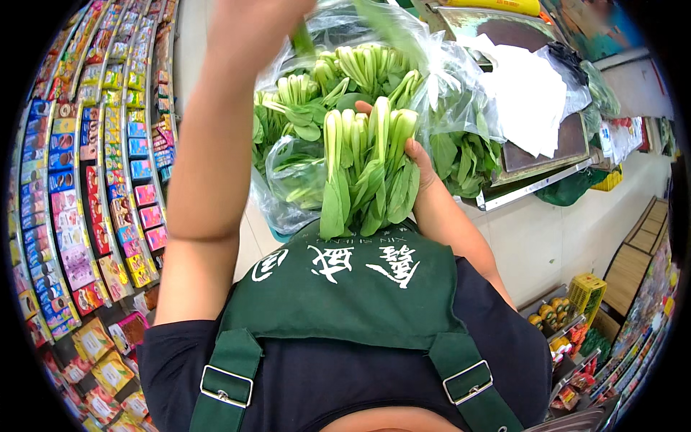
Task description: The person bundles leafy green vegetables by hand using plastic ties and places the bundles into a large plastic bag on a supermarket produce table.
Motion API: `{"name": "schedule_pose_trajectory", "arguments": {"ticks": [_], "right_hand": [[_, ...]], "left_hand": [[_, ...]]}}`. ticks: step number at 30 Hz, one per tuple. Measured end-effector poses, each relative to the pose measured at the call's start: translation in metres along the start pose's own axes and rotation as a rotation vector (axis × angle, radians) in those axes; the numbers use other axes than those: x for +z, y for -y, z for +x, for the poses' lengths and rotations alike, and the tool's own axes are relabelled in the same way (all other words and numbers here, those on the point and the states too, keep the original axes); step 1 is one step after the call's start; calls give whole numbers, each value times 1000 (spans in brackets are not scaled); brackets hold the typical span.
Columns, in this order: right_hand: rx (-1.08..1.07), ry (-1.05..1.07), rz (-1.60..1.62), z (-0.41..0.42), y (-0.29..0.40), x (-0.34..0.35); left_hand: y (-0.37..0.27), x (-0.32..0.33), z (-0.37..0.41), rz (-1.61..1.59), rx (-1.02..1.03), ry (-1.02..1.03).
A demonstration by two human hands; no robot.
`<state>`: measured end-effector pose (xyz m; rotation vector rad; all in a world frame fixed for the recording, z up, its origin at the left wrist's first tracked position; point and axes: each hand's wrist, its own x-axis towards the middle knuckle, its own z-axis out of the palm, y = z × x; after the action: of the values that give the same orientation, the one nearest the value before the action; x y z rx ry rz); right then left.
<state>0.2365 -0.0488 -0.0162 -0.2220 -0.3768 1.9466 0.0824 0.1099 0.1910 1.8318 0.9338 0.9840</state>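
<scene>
My right hand (424, 164) grips a bunch of bok choy-like greens (372, 167) in front of my green apron (345, 302). The pale stalk ends point away from me and the leaves hang toward the apron. Behind the bunch, more bundled greens (361, 65) lie in a large clear plastic bag (432, 81). My left hand (259, 27) is raised at the top edge, blurred and partly cut off. Blurred green leaves (386, 24) show near it; whether it holds them is unclear. A smaller clear bag (294, 173) with greens sits left of the bunch.
Shelves of packaged snacks (108, 162) line the left side. To the right stands a worn dark-topped table (572, 140) bearing white sheets (529, 97) and crumpled plastic bags (596, 89). Lower right are a yellow crate (587, 294) and bins of goods (550, 318).
</scene>
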Motion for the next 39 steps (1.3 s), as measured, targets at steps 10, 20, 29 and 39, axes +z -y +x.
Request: {"name": "schedule_pose_trajectory", "arguments": {"ticks": [10, 20, 29, 39], "right_hand": [[-43, -42, -69, 4, -1, 7], [-71, -126, -189, 12, -14, 2], [-79, -90, -468, 23, -15, 14], [-121, -238, -213, 11, -18, 7]], "left_hand": [[89, -16, -77, 480, -235, 434], [128, 33, -170, -22, -410, 160], [100, 25, -155, -416, -560, 34], [68, 32, -145, 324, -84, 280]]}}
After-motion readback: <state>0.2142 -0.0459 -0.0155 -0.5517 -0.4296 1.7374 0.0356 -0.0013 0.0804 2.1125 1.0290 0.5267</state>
